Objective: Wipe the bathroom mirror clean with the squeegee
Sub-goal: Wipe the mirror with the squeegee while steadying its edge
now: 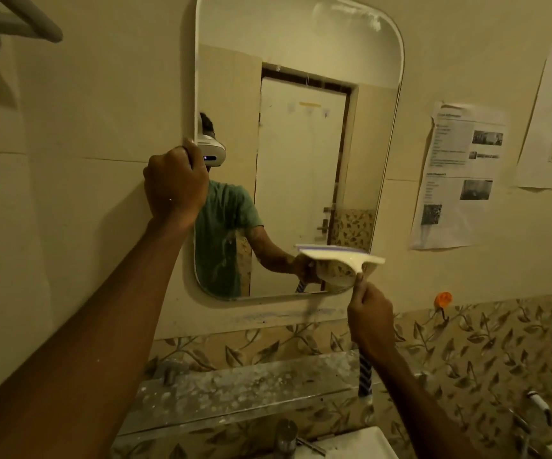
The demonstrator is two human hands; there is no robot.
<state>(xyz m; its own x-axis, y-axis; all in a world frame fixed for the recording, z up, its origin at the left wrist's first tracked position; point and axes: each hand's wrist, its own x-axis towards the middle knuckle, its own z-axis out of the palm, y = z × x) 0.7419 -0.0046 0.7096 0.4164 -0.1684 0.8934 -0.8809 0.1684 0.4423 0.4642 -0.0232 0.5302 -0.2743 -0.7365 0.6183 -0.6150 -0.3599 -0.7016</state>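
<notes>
Head view is showing one mirror (301, 144) hanging on the tiled wall, one glass shelf (241, 389) lying below it at six o'clock, and two paper sheets (460, 173) hanging at three o'clock. The left hand (175, 183) is curling its fingers closed around the mirror's nine o'clock edge. The right hand (370, 316) is gripping one squeegee (341, 260), fingers wrapped around its handle, blade pressing the mirror's five o'clock corner.

head view, close, facing mirror (301, 127)
</notes>
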